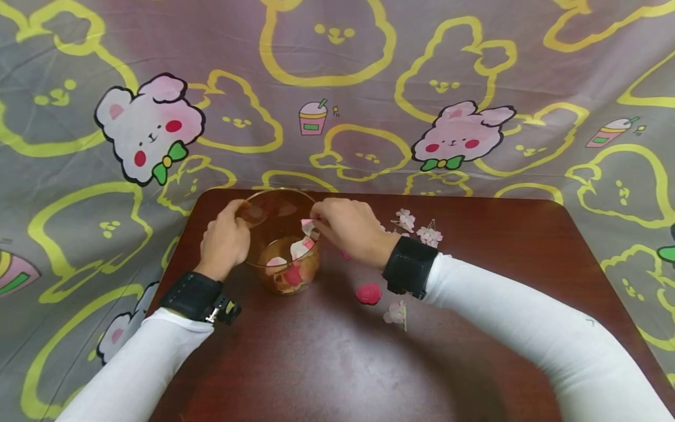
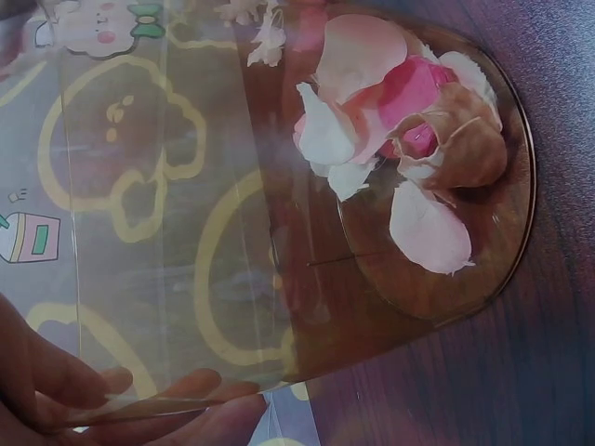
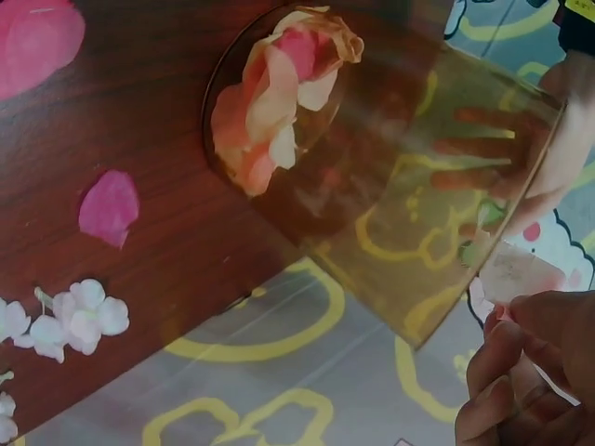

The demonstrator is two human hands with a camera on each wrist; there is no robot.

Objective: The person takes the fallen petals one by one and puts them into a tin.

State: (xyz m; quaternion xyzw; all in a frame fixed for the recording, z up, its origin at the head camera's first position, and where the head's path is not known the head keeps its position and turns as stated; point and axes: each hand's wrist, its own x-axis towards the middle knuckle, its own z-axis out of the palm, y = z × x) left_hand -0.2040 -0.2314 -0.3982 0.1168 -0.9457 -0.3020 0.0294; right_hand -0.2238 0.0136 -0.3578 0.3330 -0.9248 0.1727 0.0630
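A wide, amber see-through glass vase [image 1: 274, 228] stands on the table, with pink, white and peach petals [image 2: 363, 102] heaped in its bottom. My left hand [image 1: 222, 240] grips the vase at the left side of its rim; through the glass its fingers [image 3: 479, 149] show spread along the wall. At the opposite side of the rim, my right hand [image 1: 350, 228] pinches a pale pink petal [image 3: 525, 272] between thumb and finger, right over the mouth. The other fingers of that hand are curled.
Right of the vase lie a red-pink petal [image 1: 368, 293], a magenta petal [image 3: 110, 206] and a small pale blossom [image 1: 395, 313]. Several more pale blossoms [image 1: 429, 235] lie farther back. A patterned cloth [image 1: 364, 99] hangs behind the dark wooden table [image 1: 295, 363].
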